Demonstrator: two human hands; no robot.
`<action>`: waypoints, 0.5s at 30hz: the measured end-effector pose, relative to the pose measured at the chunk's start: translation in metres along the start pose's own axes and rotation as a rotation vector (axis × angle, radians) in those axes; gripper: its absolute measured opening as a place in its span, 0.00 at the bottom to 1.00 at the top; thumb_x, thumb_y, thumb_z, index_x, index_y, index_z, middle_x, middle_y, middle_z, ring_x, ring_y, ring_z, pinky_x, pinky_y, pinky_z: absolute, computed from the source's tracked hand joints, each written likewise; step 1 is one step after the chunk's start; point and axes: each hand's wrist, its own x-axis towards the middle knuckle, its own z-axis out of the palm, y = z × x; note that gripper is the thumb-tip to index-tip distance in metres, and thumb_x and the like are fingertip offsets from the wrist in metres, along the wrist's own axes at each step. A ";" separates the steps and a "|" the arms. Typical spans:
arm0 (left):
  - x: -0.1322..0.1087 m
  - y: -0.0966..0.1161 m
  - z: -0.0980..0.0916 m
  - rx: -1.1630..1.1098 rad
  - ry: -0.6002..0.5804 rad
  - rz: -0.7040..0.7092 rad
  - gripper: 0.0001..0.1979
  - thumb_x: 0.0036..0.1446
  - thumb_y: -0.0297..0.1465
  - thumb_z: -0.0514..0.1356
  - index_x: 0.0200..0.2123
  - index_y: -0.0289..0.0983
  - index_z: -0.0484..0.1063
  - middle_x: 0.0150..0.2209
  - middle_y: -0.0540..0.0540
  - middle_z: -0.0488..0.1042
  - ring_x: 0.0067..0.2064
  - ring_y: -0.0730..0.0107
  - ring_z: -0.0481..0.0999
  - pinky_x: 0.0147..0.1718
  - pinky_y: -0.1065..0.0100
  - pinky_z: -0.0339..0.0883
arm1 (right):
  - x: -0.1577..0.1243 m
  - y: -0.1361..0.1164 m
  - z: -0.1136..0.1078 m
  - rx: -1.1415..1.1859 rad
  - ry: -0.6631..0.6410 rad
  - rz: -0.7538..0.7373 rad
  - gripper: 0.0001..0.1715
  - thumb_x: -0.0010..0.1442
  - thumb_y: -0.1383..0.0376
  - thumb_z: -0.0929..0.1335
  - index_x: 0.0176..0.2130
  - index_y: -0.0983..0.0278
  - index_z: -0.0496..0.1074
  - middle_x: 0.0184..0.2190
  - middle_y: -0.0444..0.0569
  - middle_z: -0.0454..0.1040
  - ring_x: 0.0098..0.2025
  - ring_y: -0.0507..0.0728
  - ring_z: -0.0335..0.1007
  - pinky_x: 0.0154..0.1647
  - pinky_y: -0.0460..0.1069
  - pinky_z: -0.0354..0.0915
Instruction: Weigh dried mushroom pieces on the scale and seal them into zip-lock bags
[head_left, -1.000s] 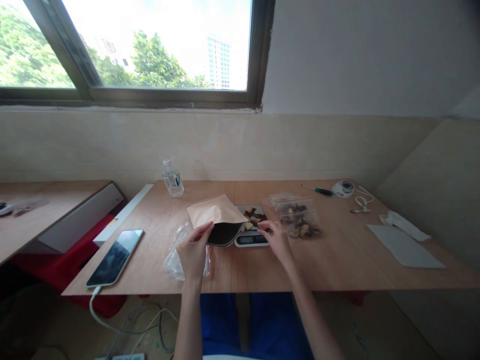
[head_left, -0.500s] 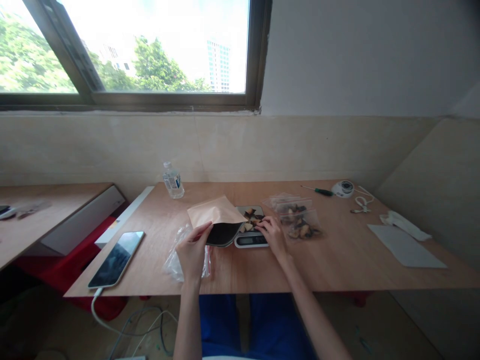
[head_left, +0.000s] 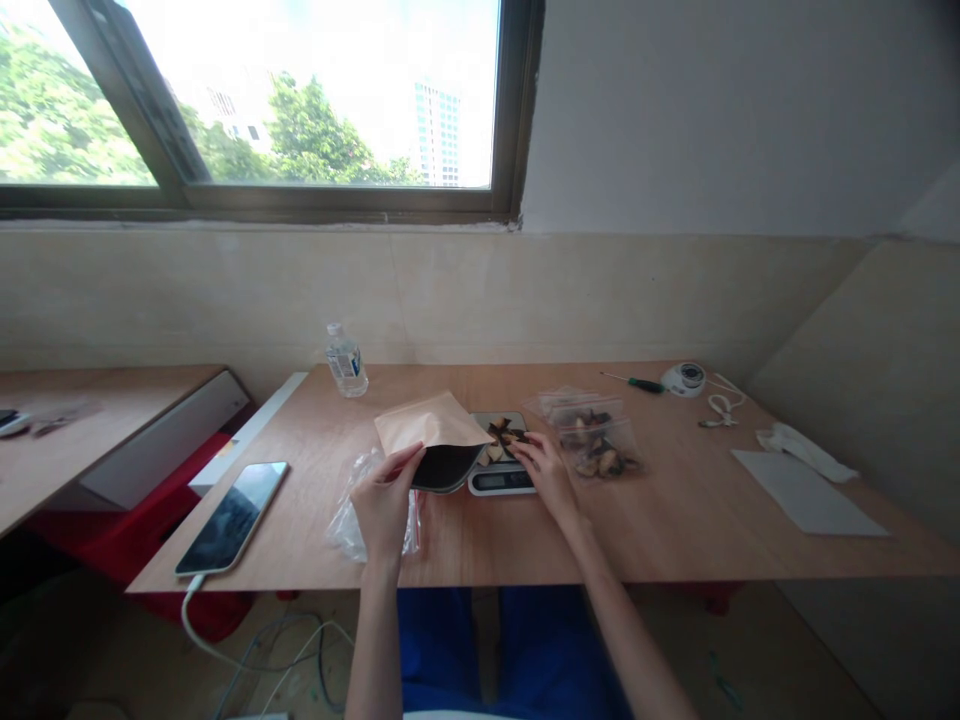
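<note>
My left hand [head_left: 384, 490] is closed on the near edge of a brown paper pouch [head_left: 431, 425], thumb on top. The pouch's mouth gapes toward me and shows a dark lining. Right of it, a small white kitchen scale [head_left: 502, 482] carries a heap of dried slices [head_left: 495, 452], dark-edged and tan. My right hand [head_left: 546, 468] reaches onto the scale from the right, its fingertips pinched at a slice on the heap's right side. The pouch's corner overlaps the scale's left edge. What lies inside the pouch is hidden in shadow.
Clear zip bags of dried slices [head_left: 600, 445] lie right of the scale. Crumpled plastic bags [head_left: 349, 520] sit under my left wrist. A phone [head_left: 234, 518] on a cable, water bottle [head_left: 347, 365], green screwdriver [head_left: 645, 385], dome camera [head_left: 684, 378] and white sheet [head_left: 810, 495] are on the table.
My right hand's fingers have shifted slightly at the edge of the heap. The left hand and the pouch have hardly moved.
</note>
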 end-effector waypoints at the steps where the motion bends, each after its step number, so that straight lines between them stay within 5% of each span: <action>1: 0.000 0.000 0.000 0.003 -0.002 -0.002 0.10 0.49 0.38 0.62 0.34 0.42 0.79 0.35 0.50 0.80 0.39 0.62 0.79 0.40 0.65 0.71 | 0.000 -0.007 -0.002 0.007 0.034 -0.001 0.14 0.62 0.65 0.61 0.44 0.61 0.73 0.45 0.53 0.68 0.49 0.58 0.66 0.51 0.55 0.65; 6: -0.001 0.001 0.002 0.003 -0.022 -0.011 0.09 0.49 0.38 0.62 0.34 0.43 0.79 0.35 0.51 0.80 0.39 0.63 0.78 0.40 0.66 0.71 | -0.005 -0.069 -0.013 0.141 0.087 -0.094 0.13 0.61 0.69 0.60 0.43 0.62 0.70 0.40 0.52 0.69 0.47 0.56 0.66 0.50 0.54 0.64; 10: -0.002 0.000 0.002 -0.003 -0.028 -0.002 0.09 0.49 0.37 0.62 0.34 0.43 0.79 0.36 0.51 0.80 0.39 0.63 0.78 0.40 0.67 0.71 | 0.000 -0.120 -0.002 0.187 -0.145 -0.232 0.16 0.62 0.72 0.58 0.46 0.63 0.69 0.40 0.51 0.71 0.46 0.55 0.67 0.49 0.51 0.65; 15: -0.002 -0.001 -0.001 -0.015 -0.015 -0.018 0.09 0.49 0.36 0.63 0.34 0.42 0.79 0.35 0.51 0.80 0.39 0.63 0.79 0.40 0.68 0.72 | 0.019 -0.144 0.029 -0.040 -0.497 -0.138 0.20 0.60 0.78 0.57 0.49 0.71 0.68 0.46 0.58 0.71 0.48 0.59 0.68 0.48 0.51 0.66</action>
